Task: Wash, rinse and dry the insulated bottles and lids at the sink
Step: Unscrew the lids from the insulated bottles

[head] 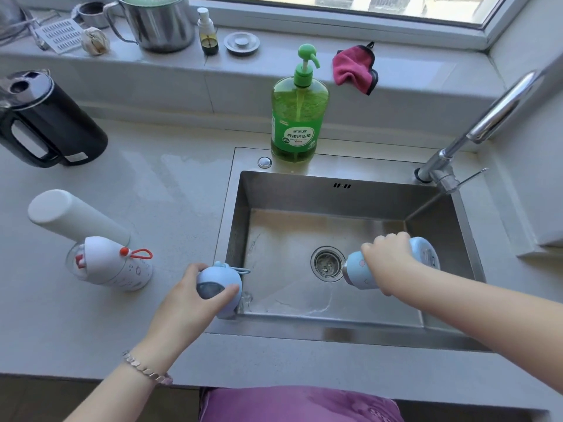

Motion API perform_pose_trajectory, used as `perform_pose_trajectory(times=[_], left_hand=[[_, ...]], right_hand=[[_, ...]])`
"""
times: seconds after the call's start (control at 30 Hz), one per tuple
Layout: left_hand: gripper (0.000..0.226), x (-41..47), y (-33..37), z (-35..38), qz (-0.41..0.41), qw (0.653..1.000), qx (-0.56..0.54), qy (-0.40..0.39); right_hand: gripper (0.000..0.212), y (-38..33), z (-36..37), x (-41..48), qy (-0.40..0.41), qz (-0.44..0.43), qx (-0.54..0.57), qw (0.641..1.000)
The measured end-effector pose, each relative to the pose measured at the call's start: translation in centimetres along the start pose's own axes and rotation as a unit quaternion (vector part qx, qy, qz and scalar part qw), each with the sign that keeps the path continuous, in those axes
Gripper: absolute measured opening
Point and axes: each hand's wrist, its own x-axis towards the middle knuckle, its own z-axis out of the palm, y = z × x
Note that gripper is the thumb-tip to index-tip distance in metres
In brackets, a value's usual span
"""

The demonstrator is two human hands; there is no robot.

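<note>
1. Fingers [228,292] of the left hand [185,303] curl round a blue lid [219,277], held over the sink's [304,328] left rim.
2. Fingers [393,239] of the right hand [388,254] wrap a blue bottle [355,271], tipped sideways above the drain [327,263].
3. A white bottle [122,272] stands on the bench [170,214] left of the sink, a white flask [76,217] just behind.

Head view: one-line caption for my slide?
Left hand grips the blue lid at the sink edge; right hand holds the blue bottle tilted, mouth toward the drain.
</note>
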Motion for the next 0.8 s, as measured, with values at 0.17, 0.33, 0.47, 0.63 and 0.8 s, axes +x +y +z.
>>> perform_pose_trajectory(times=[0.17, 0.33, 0.47, 0.63, 0.8], left_hand=[[0.046, 0.3, 0.3, -0.5, 0.003, 0.999, 0.034, -0.008], [0.052, 2.7, 1.4, -3.2, 0.050, 0.988, 0.147, 0.010], [0.052, 8.4, 3.3, -7.0, 0.088, 0.972, 0.217, 0.027], [0.057, 17.6, 4.9, -11.5, 0.141, 0.933, 0.330, -0.028], [0.059, 23.3, 3.8, -11.6, 0.129, 0.918, 0.370, -0.062]], right_hand=[[0.062, -0.3, 0.8, -0.6, 0.051, 0.005, 0.084, 0.995], [0.062, -1.5, 1.1, 0.0, 0.010, 0.024, 0.225, 0.974], [0.069, -3.8, 0.8, 1.7, 0.079, 0.032, 0.527, 0.845], [0.069, -7.9, -2.8, 4.1, 0.169, 0.026, 0.684, 0.709], [0.072, -11.9, -7.1, 5.6, 0.183, 0.008, 0.814, 0.550]])
